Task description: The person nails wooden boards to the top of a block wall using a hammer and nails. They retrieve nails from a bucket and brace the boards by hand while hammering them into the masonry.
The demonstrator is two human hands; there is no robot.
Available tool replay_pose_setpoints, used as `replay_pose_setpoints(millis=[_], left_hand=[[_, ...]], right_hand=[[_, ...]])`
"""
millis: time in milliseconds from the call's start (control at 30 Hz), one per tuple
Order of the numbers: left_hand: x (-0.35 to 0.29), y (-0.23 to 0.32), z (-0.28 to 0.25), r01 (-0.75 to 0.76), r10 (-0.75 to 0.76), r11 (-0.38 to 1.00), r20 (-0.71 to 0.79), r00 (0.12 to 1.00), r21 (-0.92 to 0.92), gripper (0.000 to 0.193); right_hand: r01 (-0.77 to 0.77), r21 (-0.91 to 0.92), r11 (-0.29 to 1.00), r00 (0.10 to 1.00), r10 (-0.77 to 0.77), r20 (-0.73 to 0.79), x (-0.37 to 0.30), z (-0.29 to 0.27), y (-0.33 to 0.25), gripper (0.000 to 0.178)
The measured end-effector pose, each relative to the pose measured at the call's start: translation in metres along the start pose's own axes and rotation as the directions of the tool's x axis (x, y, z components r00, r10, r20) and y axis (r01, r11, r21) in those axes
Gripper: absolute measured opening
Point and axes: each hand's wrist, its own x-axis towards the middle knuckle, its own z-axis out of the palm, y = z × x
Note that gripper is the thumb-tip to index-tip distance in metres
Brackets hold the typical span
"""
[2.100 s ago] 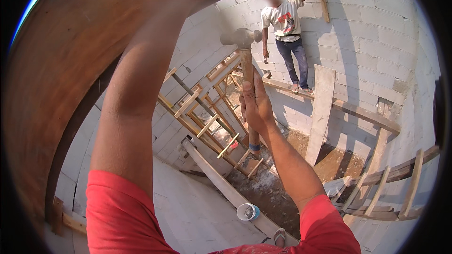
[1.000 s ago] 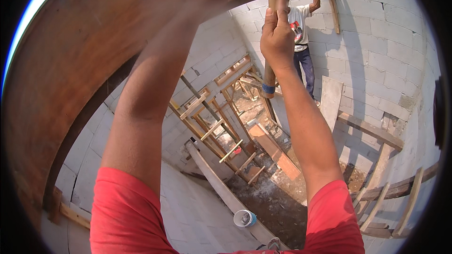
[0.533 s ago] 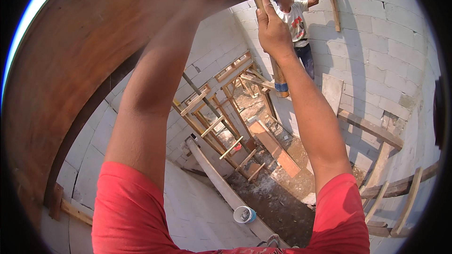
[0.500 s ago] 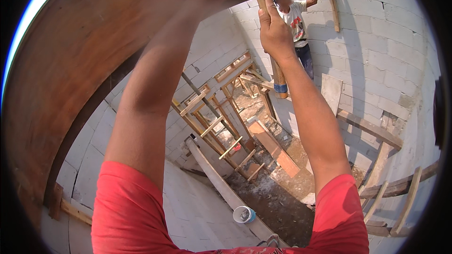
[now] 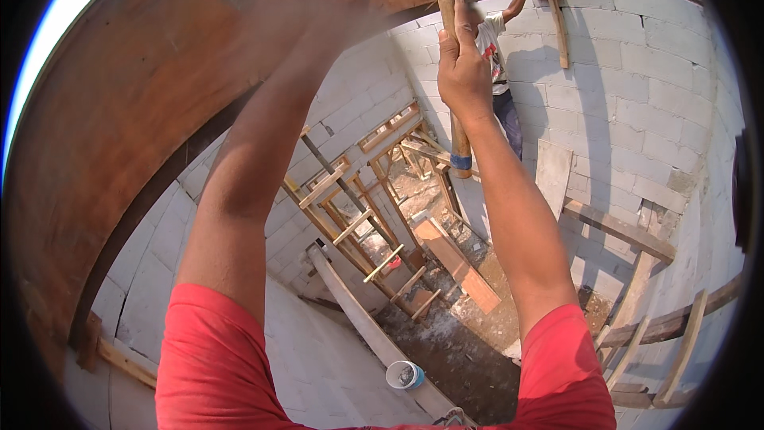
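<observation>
My right hand [image 5: 465,76] is wrapped around the wooden handle of a ball-peen hammer [image 5: 442,12], with one finger stretched along it. The hammer stands nearly upright, metal head at the top and a blue band near the handle's lower end. Its head shows in front of a large brown wooden panel [image 5: 151,111] that curves across the top and left of the view. My left hand [image 5: 338,8] is raised against the panel's face, left of the hammer. Motion smears its fingers, and I cannot make out whether they hold anything.
A co-worker [image 5: 497,64] stands beyond my right hand, one arm raised to the panel's far end. Pale block walls [image 5: 621,80] enclose the space. Far below are a timber frame [image 5: 350,215], a loose plank [image 5: 458,263], a bucket [image 5: 406,375] on a ledge, and wooden rungs [image 5: 684,346] at right.
The view has tilted up a little, so more of the panel and the whole hammer head show. My left hand is blurred in both frames. The co-worker's head is now mostly hidden.
</observation>
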Motion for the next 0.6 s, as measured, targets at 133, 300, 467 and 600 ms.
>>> replay_pose_setpoints(millis=[133, 300, 467, 600], left_hand=[[-0.003, -0.009, 0.013, 0.076, -0.075, 0.997, 0.029, 0.997, -0.007, 0.035], [0.013, 0.005, -0.003, 0.057, -0.056, 0.998, 0.075, 0.996, -0.007, 0.036], [-0.014, -0.005, -0.001, 0.027, -0.028, 0.999, -0.033, 0.999, -0.039, 0.035], [-0.075, 0.057, -0.010, 0.288, -0.273, 0.899, 0.093, 0.958, -0.331, 0.031]], right_hand=[[0.096, 0.228, 0.969, 0.921, 0.001, -0.389, 0.006, -0.007, -0.025, 0.059], [0.027, -0.102, 0.994, 0.985, -0.009, 0.171, 0.008, 0.006, 0.014, 0.063], [0.058, 0.142, 0.988, 0.955, -0.014, -0.295, 0.011, -0.021, -0.044, 0.062], [-0.138, 0.015, 0.990, 0.989, 0.137, 0.049, -0.001, 0.009, -0.028, 0.063]])
